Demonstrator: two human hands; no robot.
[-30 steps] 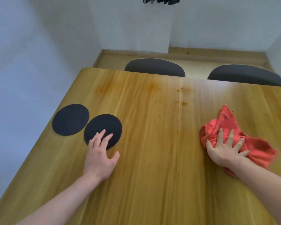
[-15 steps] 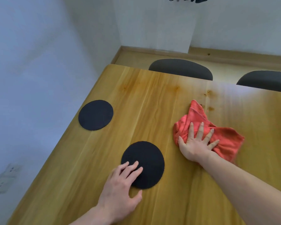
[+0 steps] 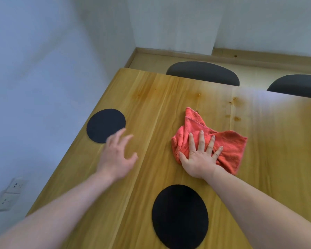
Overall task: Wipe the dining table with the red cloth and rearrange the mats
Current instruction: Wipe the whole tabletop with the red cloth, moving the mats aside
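A crumpled red cloth [image 3: 228, 146] lies on the wooden dining table [image 3: 158, 97]. My right hand [image 3: 199, 157] presses flat on the cloth's near left part, fingers spread. One round black mat [image 3: 104, 124] sits near the table's left edge. A second round black mat [image 3: 180, 215] lies close to me, between my forearms. My left hand [image 3: 117, 157] hovers blurred over the wood, fingers apart and empty, its fingertips near the left mat's near right rim.
Two dark chair backs [image 3: 203, 72] [image 3: 296, 87] stand along the table's far edge. Brownish stains [image 3: 235, 112] mark the wood beyond the cloth. A white wall runs close along the left, with a socket plate [image 3: 9, 194] low down.
My left hand drew one mat from beside the other toward me, let it go and now reaches toward the left mat. My right hand slid the red cloth leftward across the table.
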